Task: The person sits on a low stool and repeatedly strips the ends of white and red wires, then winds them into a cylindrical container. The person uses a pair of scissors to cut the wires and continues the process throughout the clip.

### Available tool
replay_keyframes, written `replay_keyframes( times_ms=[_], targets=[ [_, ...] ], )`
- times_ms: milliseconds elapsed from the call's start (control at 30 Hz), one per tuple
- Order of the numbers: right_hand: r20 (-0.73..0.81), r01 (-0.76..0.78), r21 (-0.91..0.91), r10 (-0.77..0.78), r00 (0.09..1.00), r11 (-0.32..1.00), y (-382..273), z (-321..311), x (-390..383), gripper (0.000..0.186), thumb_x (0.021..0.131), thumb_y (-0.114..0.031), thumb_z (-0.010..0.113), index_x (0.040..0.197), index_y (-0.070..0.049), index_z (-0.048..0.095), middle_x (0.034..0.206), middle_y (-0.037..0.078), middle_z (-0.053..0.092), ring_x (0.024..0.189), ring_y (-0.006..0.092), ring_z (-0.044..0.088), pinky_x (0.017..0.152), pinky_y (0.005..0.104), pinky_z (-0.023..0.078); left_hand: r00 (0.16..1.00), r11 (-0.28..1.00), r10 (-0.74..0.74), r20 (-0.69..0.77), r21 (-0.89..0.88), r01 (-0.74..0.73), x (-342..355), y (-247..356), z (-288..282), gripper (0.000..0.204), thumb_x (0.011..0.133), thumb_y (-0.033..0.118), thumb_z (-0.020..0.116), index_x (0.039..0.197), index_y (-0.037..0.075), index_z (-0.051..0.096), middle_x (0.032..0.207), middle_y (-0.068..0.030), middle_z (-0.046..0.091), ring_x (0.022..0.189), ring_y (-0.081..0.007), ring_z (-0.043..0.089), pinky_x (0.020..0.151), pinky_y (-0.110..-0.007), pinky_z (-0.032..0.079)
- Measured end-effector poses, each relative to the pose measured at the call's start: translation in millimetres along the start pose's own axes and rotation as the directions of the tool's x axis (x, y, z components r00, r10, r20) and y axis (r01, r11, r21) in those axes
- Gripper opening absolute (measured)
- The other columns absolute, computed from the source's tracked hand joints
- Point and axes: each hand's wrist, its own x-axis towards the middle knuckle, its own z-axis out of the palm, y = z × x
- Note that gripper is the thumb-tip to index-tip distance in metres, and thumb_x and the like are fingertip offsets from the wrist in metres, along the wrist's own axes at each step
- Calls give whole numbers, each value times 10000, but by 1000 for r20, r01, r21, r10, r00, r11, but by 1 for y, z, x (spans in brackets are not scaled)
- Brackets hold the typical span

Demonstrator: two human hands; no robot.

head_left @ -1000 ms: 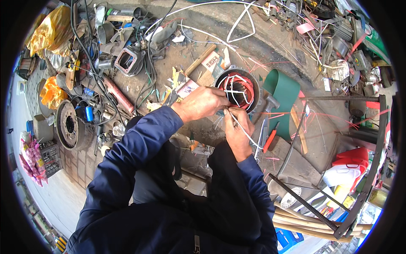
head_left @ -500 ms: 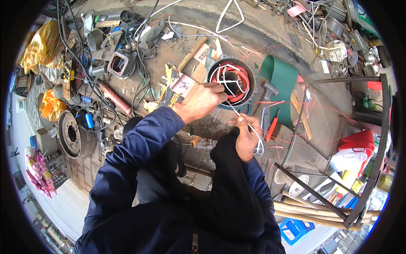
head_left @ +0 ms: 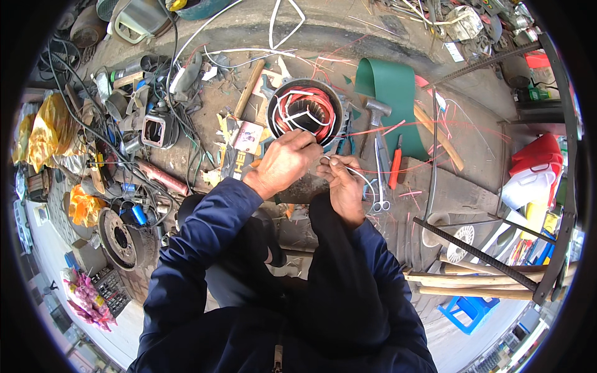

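Note:
An open motor stator [head_left: 340, 118] with red wire coils [head_left: 324, 107] and white lacing stands in front of me. My left hand [head_left: 287, 161] is at its near rim, fingers pinched together; what lies between them is hidden. Just to the right, my right hand [head_left: 344, 189] is closed on a thin white cord [head_left: 362, 176], its fingertips almost touching my left fingers. The cord's tail curves out past the right hand toward scissors [head_left: 380, 199]. Red wires stretch from the stator toward the right.
Right of the stator lie a hammer [head_left: 377, 110], a red-handled tool [head_left: 395, 166] and a curled green sheet [head_left: 404, 90]. A rebar frame [head_left: 476, 253] rises at the right. Cables, metal parts and a wheel hub [head_left: 119, 239] crowd the left. A wooden stick [head_left: 249, 89] lies behind the stator's left side.
The view has shifted, so the stator and tools sit further left or lower. My hands have come closer together, and less of the white cord shows between them.

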Motion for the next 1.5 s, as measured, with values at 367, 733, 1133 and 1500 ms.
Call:
replay_keyframes(
  times_ms=[367,733,1133,1500],
  targets=[
    [45,-448,455,483,875,769,45,-63,11,99,1013,-119,715,1106,-84,705,976,102,779,814,199,737,738,344,620,962,962,-266,-66,-84,260,8,11,19,110,830,53,841,895,62,752,867,-77,672,857,-317,689,771,-419,570],
    [57,-519,222,520,852,826,66,-95,12,158,1020,-179,765,1087,-53,697,904,85,747,708,188,702,673,333,572,968,967,-250,-28,-58,248,9,13,21,122,839,57,796,890,82,688,889,-95,637,883,-368,645,784,-485,538],
    [50,-441,163,439,897,882,54,-92,0,159,1030,-147,745,1092,-7,701,925,120,746,739,214,715,696,344,579,970,971,-241,-22,-18,240,11,15,18,139,835,57,843,887,50,715,875,-96,663,857,-340,680,759,-441,535],
    [-28,-452,185,465,885,873,61,-100,0,122,1028,-125,734,1082,-20,703,947,119,743,753,219,711,719,353,593,973,974,-227,-33,-12,227,9,13,20,134,833,54,844,882,52,719,883,-95,662,857,-340,674,763,-446,535]
  ],
)
